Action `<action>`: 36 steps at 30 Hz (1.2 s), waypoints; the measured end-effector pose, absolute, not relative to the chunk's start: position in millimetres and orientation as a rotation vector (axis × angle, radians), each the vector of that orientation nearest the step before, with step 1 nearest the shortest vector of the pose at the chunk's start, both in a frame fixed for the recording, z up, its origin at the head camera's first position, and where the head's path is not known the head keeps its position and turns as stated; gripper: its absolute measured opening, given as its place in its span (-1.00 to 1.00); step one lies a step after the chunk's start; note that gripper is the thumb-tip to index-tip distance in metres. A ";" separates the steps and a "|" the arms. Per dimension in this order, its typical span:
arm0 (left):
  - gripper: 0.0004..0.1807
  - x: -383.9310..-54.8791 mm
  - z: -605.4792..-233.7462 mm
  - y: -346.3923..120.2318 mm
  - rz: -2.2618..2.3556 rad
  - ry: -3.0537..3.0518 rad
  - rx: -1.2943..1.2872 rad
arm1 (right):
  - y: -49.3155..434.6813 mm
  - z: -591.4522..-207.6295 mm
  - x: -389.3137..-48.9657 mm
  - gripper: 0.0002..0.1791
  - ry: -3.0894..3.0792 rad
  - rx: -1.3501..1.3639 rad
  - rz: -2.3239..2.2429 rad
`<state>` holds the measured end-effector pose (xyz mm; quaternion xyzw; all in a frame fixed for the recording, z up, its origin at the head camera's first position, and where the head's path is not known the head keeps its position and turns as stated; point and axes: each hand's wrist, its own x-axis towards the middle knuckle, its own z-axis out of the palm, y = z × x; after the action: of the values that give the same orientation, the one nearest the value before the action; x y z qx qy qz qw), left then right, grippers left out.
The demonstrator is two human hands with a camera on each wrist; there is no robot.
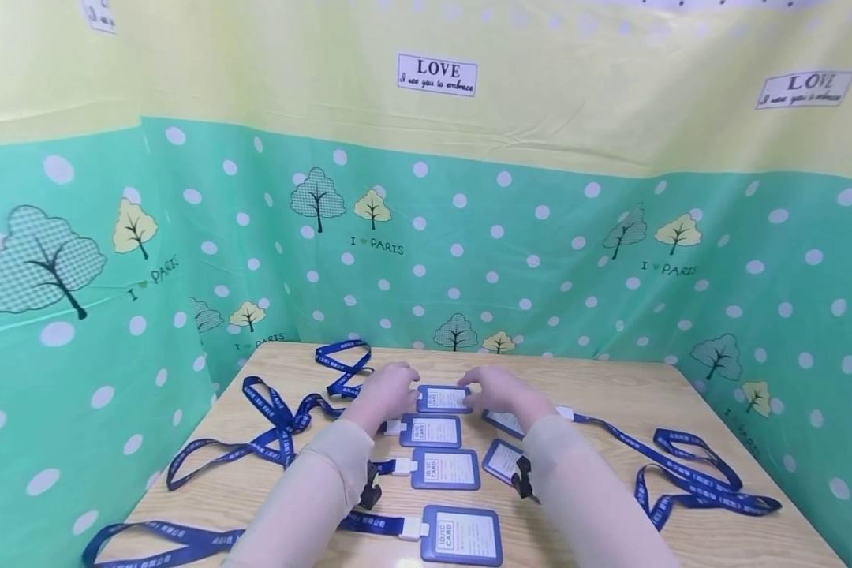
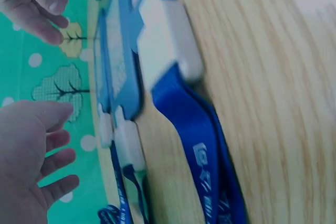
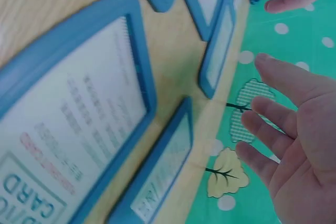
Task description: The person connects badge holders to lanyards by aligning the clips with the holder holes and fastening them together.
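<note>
My left hand (image 1: 390, 391) is at the left end of the farthest blue ID card holder (image 1: 443, 399) in the column. At that holder's right end is my right hand (image 1: 502, 388). In the left wrist view, the fingers of my left hand (image 2: 29, 156) are spread, with nothing between them. Loosely bent, apart fingers also show on my right hand (image 3: 296, 140) in the right wrist view; its grasp is empty. Both hands appear raised above the table, so contact with the holder cannot be made out.
Nearer in the column lie more ID card holders (image 1: 445, 469), with white clips (image 1: 402, 466) at their left. Two holders (image 1: 502, 460) lie tilted under the right forearm. Blue lanyards (image 1: 280, 418) spread leftward; another lanyard (image 1: 689, 473) is folded at right. A patterned curtain (image 1: 426, 260) hangs behind the wooden table (image 1: 568, 371).
</note>
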<state>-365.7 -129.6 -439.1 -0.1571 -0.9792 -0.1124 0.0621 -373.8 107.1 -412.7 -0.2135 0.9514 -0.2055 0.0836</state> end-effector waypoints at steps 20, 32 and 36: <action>-0.50 -348.0 -398.9 -110.5 -0.571 -2.758 -0.609 | 149.5 -367.0 -363.0 -0.53 2.929 -0.914 -0.705; -0.48 -333.6 -381.6 -99.4 -0.620 -2.657 -0.731 | 179.1 -349.9 -349.8 -0.54 2.986 -0.953 -0.698; -0.49 -327.6 -377.4 -95.9 -0.631 -2.642 -0.763 | 186.1 -345.5 -345.9 -0.52 2.997 -0.952 -0.695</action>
<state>-327.6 -95.9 -377.4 -0.2670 -0.9244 -0.2208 0.1595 -345.9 186.1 -345.5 -0.2955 0.9299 -0.2156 -0.0394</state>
